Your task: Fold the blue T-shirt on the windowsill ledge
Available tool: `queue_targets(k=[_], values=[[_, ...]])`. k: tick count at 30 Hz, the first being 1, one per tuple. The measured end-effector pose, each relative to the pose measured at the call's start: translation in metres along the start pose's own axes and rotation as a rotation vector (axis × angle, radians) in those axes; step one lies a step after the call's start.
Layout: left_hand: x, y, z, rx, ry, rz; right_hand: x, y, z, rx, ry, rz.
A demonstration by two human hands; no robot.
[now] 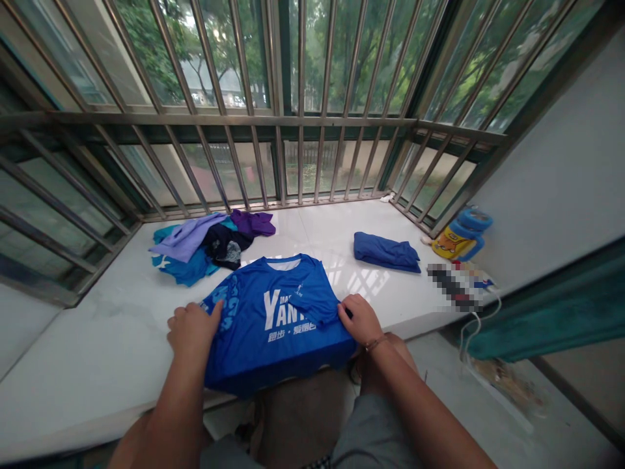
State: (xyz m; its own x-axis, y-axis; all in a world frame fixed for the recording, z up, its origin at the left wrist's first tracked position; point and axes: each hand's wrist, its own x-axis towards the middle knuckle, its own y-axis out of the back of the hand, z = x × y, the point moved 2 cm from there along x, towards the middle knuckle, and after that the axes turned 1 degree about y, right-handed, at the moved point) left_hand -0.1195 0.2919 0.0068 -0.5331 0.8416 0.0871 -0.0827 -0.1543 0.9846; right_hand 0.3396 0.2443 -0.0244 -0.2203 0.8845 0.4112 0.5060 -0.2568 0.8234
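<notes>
Blue shirt [273, 345] mid-frame, overhanging white sill [112, 339]. Right hand [360, 319] pinches its folded-in sleeve [315, 303]; left hand [194, 331] touches opposite side, grip unclear. Clothes pile [208, 244] left of centre.

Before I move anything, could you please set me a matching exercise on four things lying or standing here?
Things:
1. Lettered shirt
2. Folded blue cloth
3. Heap of clothes
4. Blue-and-yellow bottle

Places and states:
A. Beside the right-hand wall
B. Loosely piled, mixed purple, blue and black
C. Spread out, touched by the left hand and right hand
D. In a compact packet

Pairs: 1-C, 2-D, 3-B, 4-A.
</notes>
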Motion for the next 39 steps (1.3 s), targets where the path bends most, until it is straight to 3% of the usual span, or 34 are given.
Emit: queue_targets(k=[4, 12, 19, 22, 26, 28, 33, 36, 39], values=[[0.014, -0.008, -0.015, 0.028, -0.068, -0.161, 0.001, -0.001, 0.000, -0.004, 0.000, 0.002], [0.023, -0.012, -0.002, 0.020, 0.045, -0.146, 0.001, -0.001, -0.001, -0.036, -0.014, 0.011], [0.026, -0.004, 0.019, -0.029, -0.061, -0.241, 0.001, 0.000, -0.003, -0.037, -0.017, 0.011], [-0.001, 0.005, 0.048, -0.106, -0.304, -0.198, 0.002, 0.001, -0.003, -0.041, -0.014, 0.009], [-0.051, 0.005, 0.073, -0.368, -0.932, -0.247, 0.001, 0.002, -0.003, -0.039, -0.015, 0.004], [-0.061, -0.005, 0.064, -0.415, -1.002, -0.256, 0.001, 0.002, -0.002, -0.039, -0.015, 0.005], [-0.044, -0.039, 0.007, -0.357, -0.824, -0.192, 0.001, 0.002, -0.002, -0.035, 0.001, -0.003], [-0.032, -0.044, -0.015, -0.398, -0.816, -0.170, 0.001, 0.001, -0.001, -0.033, 0.000, -0.003], [-0.028, -0.037, -0.022, -0.419, -0.794, -0.196, 0.001, 0.001, -0.001, -0.023, -0.008, 0.003]])
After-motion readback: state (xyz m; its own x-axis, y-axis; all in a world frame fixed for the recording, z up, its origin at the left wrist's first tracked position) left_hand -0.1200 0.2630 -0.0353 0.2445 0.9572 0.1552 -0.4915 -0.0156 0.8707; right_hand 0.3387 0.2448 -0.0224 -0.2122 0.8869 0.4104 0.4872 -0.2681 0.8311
